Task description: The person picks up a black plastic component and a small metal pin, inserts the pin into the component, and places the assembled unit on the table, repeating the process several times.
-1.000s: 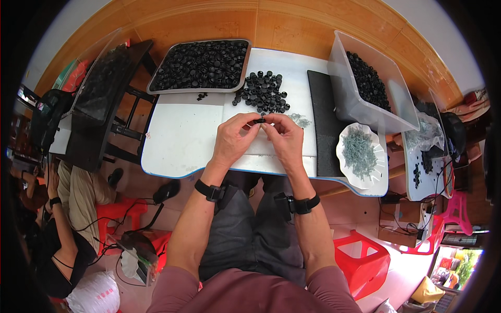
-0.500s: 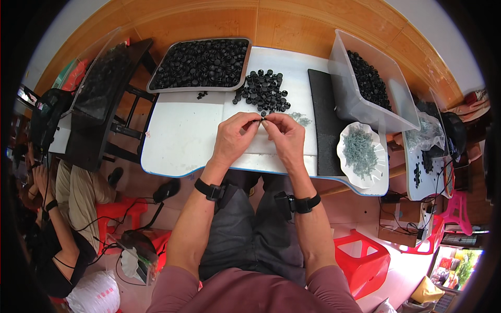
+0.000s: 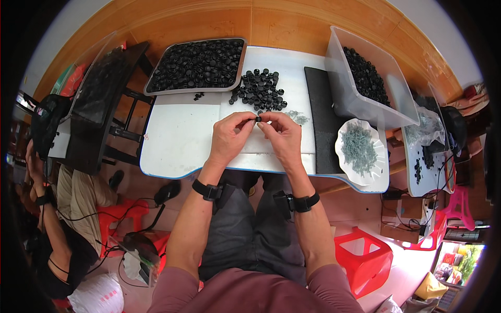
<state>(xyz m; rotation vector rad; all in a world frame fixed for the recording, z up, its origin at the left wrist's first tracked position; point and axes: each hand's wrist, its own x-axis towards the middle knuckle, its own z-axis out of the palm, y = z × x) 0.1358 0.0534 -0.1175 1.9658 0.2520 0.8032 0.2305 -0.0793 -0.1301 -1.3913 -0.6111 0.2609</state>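
Note:
Over the white table point(image 3: 177, 138), my left hand point(image 3: 228, 138) and my right hand point(image 3: 284, 140) meet fingertip to fingertip. Both are closed in a pinch on one small round black cap point(image 3: 258, 119), partly covered by the fingers. Just beyond them lies a loose heap of black caps point(image 3: 262, 89). To the right of this heap, a small scatter of thin grey-green pieces point(image 3: 297, 117) lies on the tabletop. More such pieces fill a white fluted dish point(image 3: 383, 156) at the table's right end.
A metal tray point(image 3: 194, 91) full of black caps stands at the back left. On the right, a clear plastic bin point(image 3: 365, 107) with black caps rests by a black mat point(image 3: 324, 125). Another person's arm point(image 3: 55, 237) shows at far left. A red stool point(image 3: 365, 261) stands below.
The view has shifted slightly. Both hands stay together at the cap, with the fingertips slightly rearranged so more of it shows. At far left, the other person's hand has moved up.

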